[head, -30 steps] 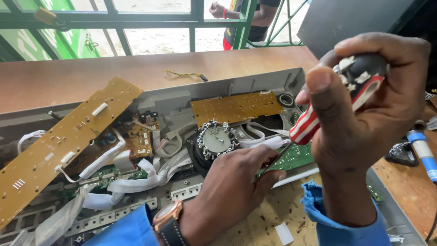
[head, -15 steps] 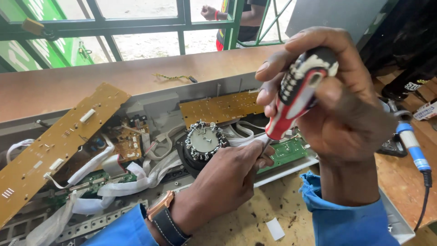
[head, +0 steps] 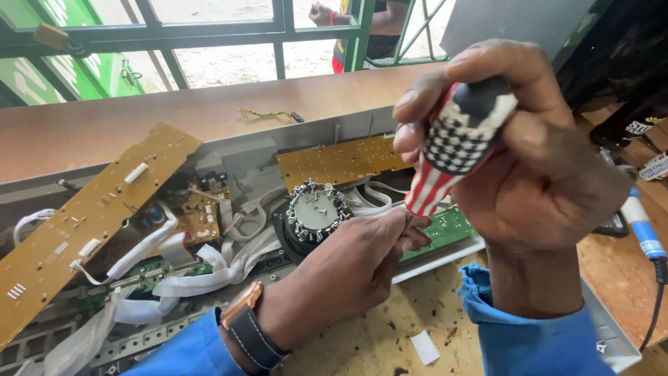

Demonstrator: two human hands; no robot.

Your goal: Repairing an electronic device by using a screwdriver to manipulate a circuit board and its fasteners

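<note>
Two hands share one screwdriver [head: 452, 150] over an opened grey appliance panel [head: 229, 150] lying on a wooden bench [head: 104, 125]. The right hand [head: 529, 174] wraps closed around the fat striped and checkered handle, thumb on the near side and fingers curled over the cap, a grip that looks suited to turning and pressing down along the tool's axis. The left hand [head: 348, 268], wearing a dark wristwatch [head: 247, 327], reaches in from below with its fingertips pinched together near the lower end of the screwdriver, apparently steadying the shaft so the tip stays on its spot; the tip itself is hidden behind the fingers. Just beside that point sits a green circuit board [head: 445, 230], and to the left of it a round metal-topped component [head: 316, 212] ringed with terminals. A long tan circuit board [head: 90, 223] is swung out at an angle, with white ribbon cables [head: 202, 275] trailing from it, leaving the inside of the panel exposed. A second tan board [head: 341, 161] lies flat at the back. A blue-handled soldering iron [head: 643, 233] rests at the right edge of the bench. Beyond the green window bars [head: 278, 31], another person's hand [head: 323, 12] shows.
</note>
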